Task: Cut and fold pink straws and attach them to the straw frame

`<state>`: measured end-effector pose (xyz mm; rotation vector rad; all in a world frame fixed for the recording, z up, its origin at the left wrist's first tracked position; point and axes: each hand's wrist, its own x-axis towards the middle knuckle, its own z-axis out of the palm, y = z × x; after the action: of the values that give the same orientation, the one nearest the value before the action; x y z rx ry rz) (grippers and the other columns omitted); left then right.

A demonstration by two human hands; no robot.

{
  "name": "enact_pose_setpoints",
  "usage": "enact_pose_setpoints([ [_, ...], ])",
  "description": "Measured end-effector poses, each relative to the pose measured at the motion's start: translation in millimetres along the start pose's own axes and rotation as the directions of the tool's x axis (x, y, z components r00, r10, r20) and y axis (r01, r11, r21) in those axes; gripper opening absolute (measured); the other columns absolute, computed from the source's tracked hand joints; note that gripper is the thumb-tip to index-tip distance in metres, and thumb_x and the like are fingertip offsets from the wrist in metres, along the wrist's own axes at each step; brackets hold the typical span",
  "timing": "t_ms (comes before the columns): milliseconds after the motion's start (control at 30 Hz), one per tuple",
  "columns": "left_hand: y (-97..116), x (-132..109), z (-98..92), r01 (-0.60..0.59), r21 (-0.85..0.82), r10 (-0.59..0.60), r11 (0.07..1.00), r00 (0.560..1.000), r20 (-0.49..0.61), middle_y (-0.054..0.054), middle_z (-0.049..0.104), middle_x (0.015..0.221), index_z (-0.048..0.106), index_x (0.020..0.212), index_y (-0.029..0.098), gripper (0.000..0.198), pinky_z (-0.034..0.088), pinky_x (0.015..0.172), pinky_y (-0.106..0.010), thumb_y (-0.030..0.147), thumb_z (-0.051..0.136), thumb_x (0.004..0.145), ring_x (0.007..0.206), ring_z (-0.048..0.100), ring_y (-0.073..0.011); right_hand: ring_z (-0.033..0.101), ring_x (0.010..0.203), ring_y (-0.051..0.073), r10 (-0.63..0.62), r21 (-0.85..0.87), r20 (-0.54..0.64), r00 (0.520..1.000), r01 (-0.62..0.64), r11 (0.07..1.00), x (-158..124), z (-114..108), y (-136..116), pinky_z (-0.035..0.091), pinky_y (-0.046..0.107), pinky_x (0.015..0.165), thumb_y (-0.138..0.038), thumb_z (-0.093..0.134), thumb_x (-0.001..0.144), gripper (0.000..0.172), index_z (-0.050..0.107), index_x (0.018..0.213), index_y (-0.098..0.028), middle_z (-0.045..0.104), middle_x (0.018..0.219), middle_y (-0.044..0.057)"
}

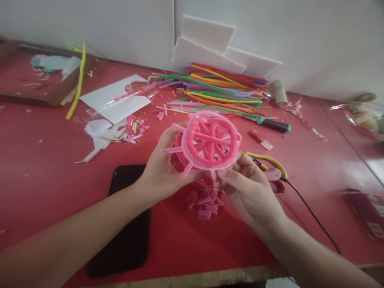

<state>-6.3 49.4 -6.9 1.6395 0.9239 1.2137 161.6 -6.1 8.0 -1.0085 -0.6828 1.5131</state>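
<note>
A pink spoked wheel (211, 140), built of fuzzy pipe cleaners with a second ring behind the first, is held up over the red table. Short light-pink strips stick out from its rim on the left and bottom. My left hand (163, 170) is wrapped round the wheel's left and rear side; some of its fingers are hidden. With thumb and fingers closed, my right hand (247, 182) pinches a light-pink strip at the lower rim. Below the wheel, a pile of short pink cut pieces (205, 202) lies on the table.
A black phone (123, 228) lies under my left forearm. Behind are coloured pipe cleaners (225, 88), a cutter knife (274, 125) and a cardboard roll (279, 93). Right of my right hand are yellow-handled pliers (276, 162) and a black cable (312, 214). A brown frame (45, 100) stands far left.
</note>
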Motion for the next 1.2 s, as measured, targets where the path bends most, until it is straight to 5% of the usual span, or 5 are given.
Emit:
enact_pose_setpoints([
  [400,1.7,-0.1,2.7,-0.013,-0.012,0.013,1.000,1.000,0.005,-0.010,0.064,0.122,0.056,0.102,0.022,0.046,0.056,0.092,-0.045,0.021,0.084,0.066,0.105,0.065,-0.0271,0.064,0.052,0.009,0.090,-0.006,0.041,0.995,-0.090,0.996,-2.5,-1.6,-5.4,0.047,0.014,0.040,-0.025,0.078,0.076,0.022,0.059,0.085,-0.021,0.065,0.064,-0.006],
  [633,-9.0,4.1,2.4,-0.227,-0.045,0.228,0.973,0.974,0.015,-0.009,0.059,0.114,0.055,0.103,0.017,0.047,0.056,0.089,-0.041,0.015,0.083,0.066,0.105,0.064,-0.0235,0.062,0.048,0.008,0.063,-0.023,0.034,0.997,-0.062,0.998,-1.9,-0.2,-4.5,0.046,0.014,0.039,-0.022,0.081,0.073,0.023,0.059,0.081,-0.020,0.064,0.059,-0.007],
  [1200,-6.4,2.9,1.6,-0.166,-0.004,0.166,0.986,0.986,0.015,-0.007,0.061,0.111,0.058,0.101,0.019,0.045,0.054,0.092,-0.045,0.017,0.084,0.064,0.103,0.063,-0.0245,0.060,0.045,0.007,0.082,-0.045,0.022,0.996,-0.081,0.996,-2.5,-0.2,-5.8,0.046,0.014,0.040,-0.025,0.080,0.073,0.024,0.056,0.078,-0.020,0.066,0.060,-0.007],
])
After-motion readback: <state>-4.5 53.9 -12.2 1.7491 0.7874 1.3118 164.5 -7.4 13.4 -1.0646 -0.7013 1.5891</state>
